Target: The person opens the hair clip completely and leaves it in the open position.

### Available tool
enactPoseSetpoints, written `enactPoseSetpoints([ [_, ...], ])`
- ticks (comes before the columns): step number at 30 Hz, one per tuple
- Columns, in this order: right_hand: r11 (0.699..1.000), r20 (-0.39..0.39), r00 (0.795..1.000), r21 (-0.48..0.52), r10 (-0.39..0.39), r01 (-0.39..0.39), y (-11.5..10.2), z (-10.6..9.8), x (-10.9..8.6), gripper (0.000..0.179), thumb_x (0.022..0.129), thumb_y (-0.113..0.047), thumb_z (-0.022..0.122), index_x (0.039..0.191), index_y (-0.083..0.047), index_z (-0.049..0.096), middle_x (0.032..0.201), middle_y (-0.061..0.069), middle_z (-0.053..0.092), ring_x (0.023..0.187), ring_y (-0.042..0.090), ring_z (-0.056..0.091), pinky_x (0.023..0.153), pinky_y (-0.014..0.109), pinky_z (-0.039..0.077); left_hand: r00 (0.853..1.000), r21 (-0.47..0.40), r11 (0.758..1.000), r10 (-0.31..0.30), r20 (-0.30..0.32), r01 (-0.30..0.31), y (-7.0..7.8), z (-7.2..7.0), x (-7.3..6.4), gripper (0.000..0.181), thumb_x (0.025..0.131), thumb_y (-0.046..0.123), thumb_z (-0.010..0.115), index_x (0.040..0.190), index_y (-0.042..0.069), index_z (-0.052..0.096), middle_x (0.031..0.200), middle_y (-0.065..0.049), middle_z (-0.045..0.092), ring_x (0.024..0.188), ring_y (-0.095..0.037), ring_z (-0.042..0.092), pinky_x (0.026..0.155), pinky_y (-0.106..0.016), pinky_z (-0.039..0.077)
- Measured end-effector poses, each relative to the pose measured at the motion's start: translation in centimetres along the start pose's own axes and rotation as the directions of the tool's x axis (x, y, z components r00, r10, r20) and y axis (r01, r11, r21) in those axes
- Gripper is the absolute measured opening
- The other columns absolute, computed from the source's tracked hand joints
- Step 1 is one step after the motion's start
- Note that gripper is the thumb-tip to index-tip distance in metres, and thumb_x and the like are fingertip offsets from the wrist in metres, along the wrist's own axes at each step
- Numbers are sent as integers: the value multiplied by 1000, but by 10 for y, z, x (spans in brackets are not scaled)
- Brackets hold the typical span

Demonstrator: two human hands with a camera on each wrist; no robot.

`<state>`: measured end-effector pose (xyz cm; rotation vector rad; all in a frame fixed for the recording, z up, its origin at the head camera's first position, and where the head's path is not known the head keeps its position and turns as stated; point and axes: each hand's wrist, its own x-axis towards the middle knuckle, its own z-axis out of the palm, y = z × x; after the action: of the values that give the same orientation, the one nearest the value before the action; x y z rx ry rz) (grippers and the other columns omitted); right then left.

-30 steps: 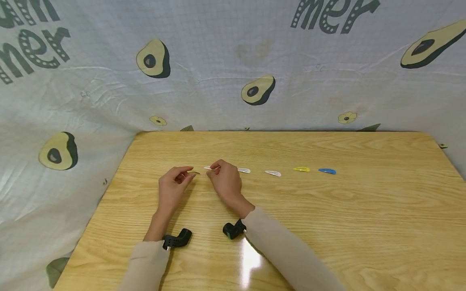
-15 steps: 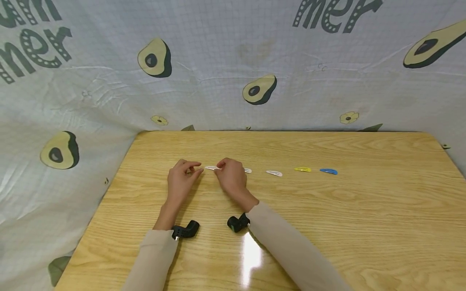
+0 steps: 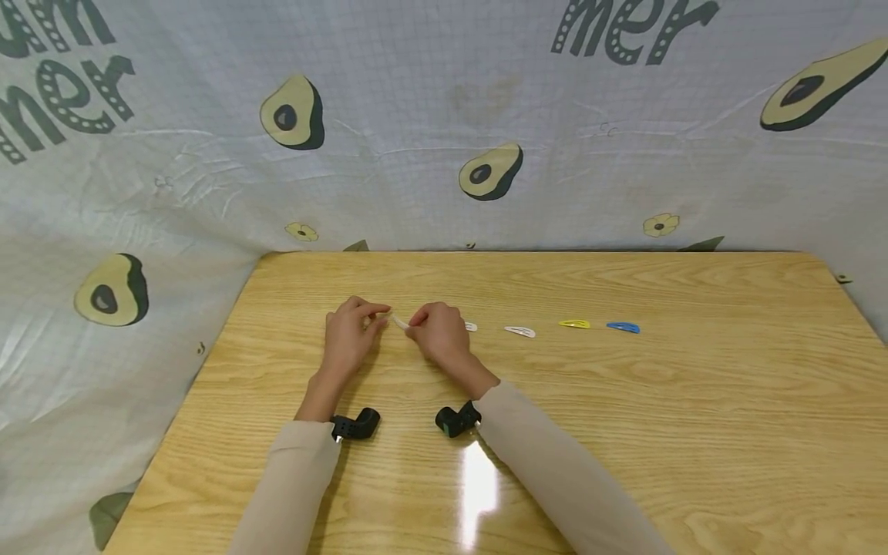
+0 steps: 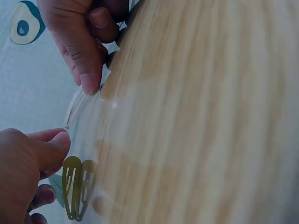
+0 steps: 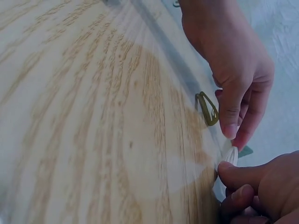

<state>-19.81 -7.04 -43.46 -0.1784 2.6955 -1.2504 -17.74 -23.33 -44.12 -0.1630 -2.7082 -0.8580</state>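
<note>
Head cam's above and behind left hand and right hand, looking forward and down. Wrist cams face them from way closer, both catching the clip in between.

White teardrop hair clips, a yellow clip, a blue clip and an olive clip contrast with the honey-coloured, wood-grained worktop. The whitish cloth backdrop bears green-and-yellow avocado prints.

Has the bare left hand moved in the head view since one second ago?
Yes. Against the flat, light-brown wood-grain table, the left hand has moved rightward and slightly nearer the table's far edge.
</note>
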Motion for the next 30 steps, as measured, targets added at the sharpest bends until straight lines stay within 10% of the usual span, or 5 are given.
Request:
enactPoseSetpoints([
  [30,981,90,989,166,-113,98,14,-44,-26,10,89,-17,70,88,-9,64,77,3,64,62,16,60,55,25,46,991,-101,986,133,-10,-133,33,0,-5,6,84,11,72,85,5,73,85,-6,63,73,-26,52,71,-38,26],
])
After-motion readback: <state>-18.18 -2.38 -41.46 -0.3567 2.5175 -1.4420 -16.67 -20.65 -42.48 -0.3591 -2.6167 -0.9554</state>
